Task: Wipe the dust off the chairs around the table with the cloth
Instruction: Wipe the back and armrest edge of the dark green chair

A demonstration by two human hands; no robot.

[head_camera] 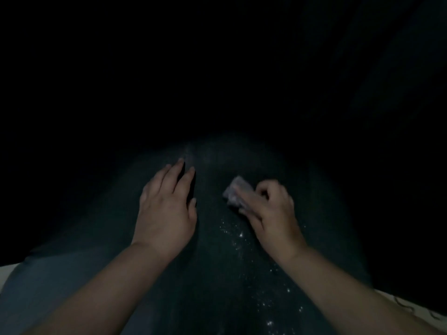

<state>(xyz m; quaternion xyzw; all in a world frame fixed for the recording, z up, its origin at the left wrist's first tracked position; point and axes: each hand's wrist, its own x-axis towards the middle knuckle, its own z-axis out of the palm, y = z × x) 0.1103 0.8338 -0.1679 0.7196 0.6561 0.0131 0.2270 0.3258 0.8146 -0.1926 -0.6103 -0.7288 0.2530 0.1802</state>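
Now the right hand [273, 209] curls round a pale crumpled cloth [235, 192] on the dark chair [217, 262] (speckled white); left hand [167, 209] rests flat, fingers straight.

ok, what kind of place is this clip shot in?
Hard to say; probably a dim indoor room. Nearly everything is black. Only a dark speckled surface, maybe a chair, shows, with the left hand flat on it and the right hand gripping a pale cloth.

The left hand [167, 209] lies flat on what seems a chair seat [217, 262]; to its right, the right hand [273, 213] holds the cloth [235, 192] on it.
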